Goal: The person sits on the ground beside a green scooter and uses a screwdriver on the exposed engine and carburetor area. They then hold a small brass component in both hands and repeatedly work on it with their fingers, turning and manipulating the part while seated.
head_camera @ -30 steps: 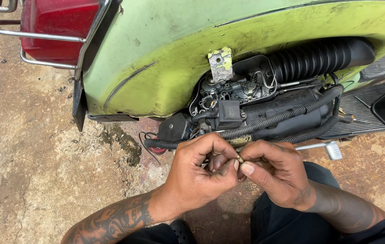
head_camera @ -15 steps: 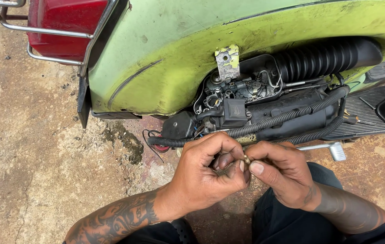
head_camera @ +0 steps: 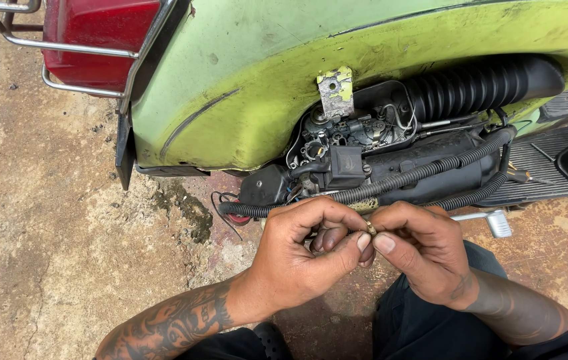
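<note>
— Brass-coloured small metal fitting [head_camera: 370,228]: where?
— Pinched between fingertips of left hand [head_camera: 311,257] and right hand [head_camera: 424,257], both closed on it, just below green scooter's [head_camera: 244,87] exposed black engine [head_camera: 391,167].

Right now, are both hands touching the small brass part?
Touching. The head view shows the left hand and right hand pinching the small brass part between fingertips.

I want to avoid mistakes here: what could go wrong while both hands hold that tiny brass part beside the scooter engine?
1. The small brass part is only pinched between fingertips of the left hand and right hand; if dropped, it may vanish on the rough dirty ground.
2. It could fall among the black corrugated hoses close behind.
</note>
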